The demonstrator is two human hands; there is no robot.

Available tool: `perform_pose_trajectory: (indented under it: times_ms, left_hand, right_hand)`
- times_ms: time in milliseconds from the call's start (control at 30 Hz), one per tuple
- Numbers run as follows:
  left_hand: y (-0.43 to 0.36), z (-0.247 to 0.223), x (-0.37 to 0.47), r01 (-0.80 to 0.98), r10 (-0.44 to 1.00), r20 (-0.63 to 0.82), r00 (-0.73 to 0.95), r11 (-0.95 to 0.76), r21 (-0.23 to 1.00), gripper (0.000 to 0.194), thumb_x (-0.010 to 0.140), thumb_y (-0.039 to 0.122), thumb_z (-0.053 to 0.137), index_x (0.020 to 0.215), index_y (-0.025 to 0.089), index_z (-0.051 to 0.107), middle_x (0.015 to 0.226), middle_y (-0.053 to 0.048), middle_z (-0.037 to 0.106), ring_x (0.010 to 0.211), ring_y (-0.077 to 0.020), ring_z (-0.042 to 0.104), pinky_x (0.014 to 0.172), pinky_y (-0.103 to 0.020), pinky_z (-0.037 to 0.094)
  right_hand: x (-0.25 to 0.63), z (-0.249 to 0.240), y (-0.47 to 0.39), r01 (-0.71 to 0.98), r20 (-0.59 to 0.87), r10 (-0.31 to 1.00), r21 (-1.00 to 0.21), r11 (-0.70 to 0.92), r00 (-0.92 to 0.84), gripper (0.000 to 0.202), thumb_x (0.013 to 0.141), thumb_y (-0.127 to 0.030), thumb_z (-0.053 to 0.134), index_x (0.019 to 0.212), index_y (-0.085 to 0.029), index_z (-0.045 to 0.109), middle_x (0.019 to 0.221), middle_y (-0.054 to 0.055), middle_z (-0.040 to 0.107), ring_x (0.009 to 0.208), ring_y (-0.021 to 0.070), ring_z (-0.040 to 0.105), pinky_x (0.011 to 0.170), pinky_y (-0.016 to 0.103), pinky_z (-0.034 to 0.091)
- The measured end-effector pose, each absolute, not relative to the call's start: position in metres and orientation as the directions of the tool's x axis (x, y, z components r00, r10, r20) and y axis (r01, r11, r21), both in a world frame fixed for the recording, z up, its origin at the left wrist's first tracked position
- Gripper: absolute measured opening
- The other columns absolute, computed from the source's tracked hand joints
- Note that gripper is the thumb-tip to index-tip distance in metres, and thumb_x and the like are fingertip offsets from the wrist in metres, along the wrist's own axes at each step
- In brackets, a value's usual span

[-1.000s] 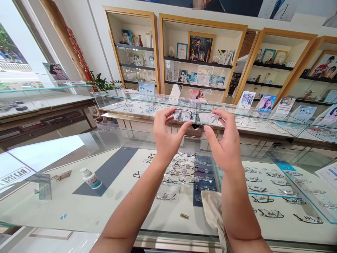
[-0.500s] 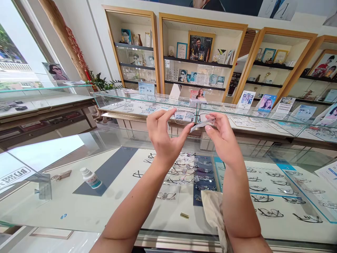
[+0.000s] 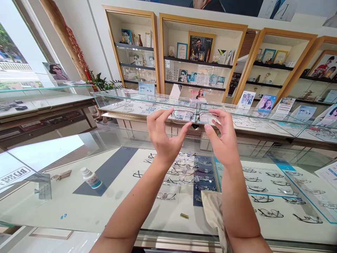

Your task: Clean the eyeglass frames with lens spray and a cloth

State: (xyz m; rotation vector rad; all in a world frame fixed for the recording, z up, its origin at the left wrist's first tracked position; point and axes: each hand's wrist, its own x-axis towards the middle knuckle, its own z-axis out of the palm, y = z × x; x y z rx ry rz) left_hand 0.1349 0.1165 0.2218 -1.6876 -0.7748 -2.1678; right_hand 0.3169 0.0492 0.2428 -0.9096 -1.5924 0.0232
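A pair of thin-rimmed eyeglasses (image 3: 195, 116) is held up above the glass counter, its lenses side by side. My left hand (image 3: 167, 131) grips the left side of the frame with its fingertips, the thumb stretched out below the left lens. On the other side, my right hand (image 3: 222, 135) has its fingers at the right rim, with the thumb below the right lens. The temples are mostly hidden behind the hands. A beige cloth (image 3: 213, 207) lies on the counter beside my right forearm.
A white bottle (image 3: 91, 178) stands on the counter (image 3: 116, 207) at the left. A small gold-coloured piece (image 3: 184, 215) lies near the front edge. Rows of eyeglasses (image 3: 271, 213) fill the display at the right. Another glass showcase (image 3: 147, 109) stands behind.
The glasses have tilted slightly and shifted a little. The clear strip seen near my right thumb in front of the right lens no longer shows there. My right fingers have moved slightly.
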Motion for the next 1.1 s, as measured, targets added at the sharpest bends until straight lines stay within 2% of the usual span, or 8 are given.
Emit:
perform_pose_trajectory:
  times_ms: [167,300,433,567,667,833,1100]
  left_hand:
    - [0.112,0.224,0.137,0.499,0.142,0.951,-0.274,-0.824,0.267,0.058,0.084,0.042,0.087,0.133,0.023,0.064,0.126,-0.012,0.067,0.122,-0.0292,0.062,0.097,-0.046,0.057]
    - [0.111,0.225,0.137,0.508,0.161,0.947,-0.279,-0.812,0.288,0.053,0.086,0.041,0.085,0.13,0.022,0.065,0.125,-0.011,0.068,0.122,-0.0281,0.063,0.097,-0.044,0.058]
    - [0.112,0.226,0.136,0.548,0.144,0.949,-0.281,-0.788,0.282,0.05,0.087,0.041,0.084,0.129,0.022,0.064,0.124,-0.011,0.069,0.122,-0.028,0.064,0.095,-0.044,0.06]
    - [0.114,0.225,0.135,0.539,0.095,0.962,-0.255,-0.812,0.224,0.052,0.087,0.04,0.085,0.131,0.022,0.064,0.125,-0.011,0.069,0.123,-0.0283,0.065,0.096,-0.044,0.061]
    - [0.114,0.224,0.136,0.541,0.073,0.968,-0.242,-0.818,0.197,0.052,0.087,0.04,0.085,0.132,0.022,0.065,0.126,-0.011,0.07,0.123,-0.0284,0.065,0.097,-0.045,0.061]
    - [0.115,0.223,0.136,0.56,0.076,0.967,-0.242,-0.803,0.203,0.053,0.087,0.041,0.086,0.133,0.022,0.066,0.126,-0.011,0.071,0.121,-0.0283,0.066,0.095,-0.044,0.062]
    - [0.117,0.223,0.136,0.537,0.065,0.968,-0.241,-0.822,0.189,0.055,0.087,0.038,0.086,0.135,0.022,0.067,0.126,-0.011,0.071,0.121,-0.0278,0.066,0.094,-0.044,0.062]
  right_hand:
    - [0.311,0.244,0.048,0.586,0.875,0.481,-0.417,0.695,0.053,0.044,0.105,-0.032,0.059,0.147,-0.037,0.052,0.154,0.007,0.06,0.149,0.0296,0.054,0.126,0.059,0.047]
    - [0.308,0.243,0.049,0.603,0.895,0.444,-0.381,0.701,0.05,0.045,0.104,-0.032,0.06,0.148,-0.036,0.053,0.155,0.008,0.06,0.15,0.0305,0.053,0.125,0.06,0.047]
    - [0.315,0.241,0.053,0.524,0.868,0.464,-0.481,0.703,0.174,0.047,0.102,-0.042,0.065,0.147,-0.034,0.055,0.159,0.009,0.057,0.153,0.0314,0.052,0.123,0.058,0.049]
    - [0.322,0.242,0.054,0.382,0.793,0.542,-0.609,0.695,0.278,0.038,0.103,-0.049,0.064,0.136,-0.031,0.067,0.146,0.01,0.069,0.143,0.0299,0.062,0.122,0.057,0.05]
    - [0.321,0.245,0.052,0.334,0.763,0.566,-0.646,0.686,0.313,0.033,0.101,-0.048,0.068,0.126,-0.029,0.073,0.14,0.009,0.074,0.139,0.0287,0.065,0.122,0.056,0.05]
    - [0.319,0.248,0.05,0.3,0.748,0.582,-0.663,0.686,0.32,0.03,0.099,-0.047,0.07,0.122,-0.028,0.076,0.137,0.008,0.076,0.138,0.028,0.066,0.12,0.054,0.053]
    - [0.327,0.246,0.058,0.151,0.673,0.693,-0.737,0.659,0.259,0.028,0.099,-0.047,0.072,0.12,-0.03,0.077,0.138,0.006,0.077,0.133,0.0271,0.07,0.118,0.051,0.055]
